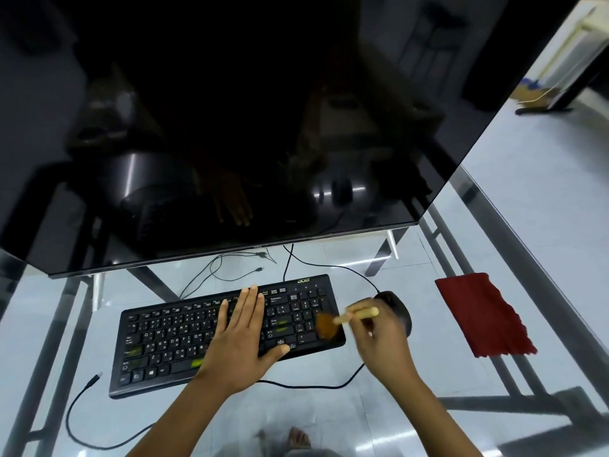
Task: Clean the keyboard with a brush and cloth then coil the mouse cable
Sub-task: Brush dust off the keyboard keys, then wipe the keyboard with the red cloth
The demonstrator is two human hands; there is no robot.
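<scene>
Head view: my left grip [242, 334] lies flat on the black keyboard [171, 341], fingers straight and together, palm covering the keys right of the middle and thumb reaching its near edge. My right grip [379, 338] is clamped on the brush [346, 318], fingers pinching its pale wooden handle, which points away to the right. The brown bristles rest on the number pad at the keyboard's right end and look blurred. The keyboard sits at a slight angle on the glass table [543, 209], just in front of the lower edge of a large dark monitor [230, 127]. The black mouse [400, 308] sits just beside the keyboard's right end, partly behind my right grip. A thin black mouse cable [342, 268] curves from its far end toward the foot of the monitor. A second black cable [313, 385] lies on the table along the keyboard's near edge, passes under my left forearm and ends in a loose plug at the left; I cannot tell which device it belongs to. The red cloth [484, 315] lies flat on the table to the right of the mouse, well apart from the keyboard. Some thin loose cables [230, 268] lie beneath the monitor's edge, and my bare foot [298, 438] shows through the glass.
</scene>
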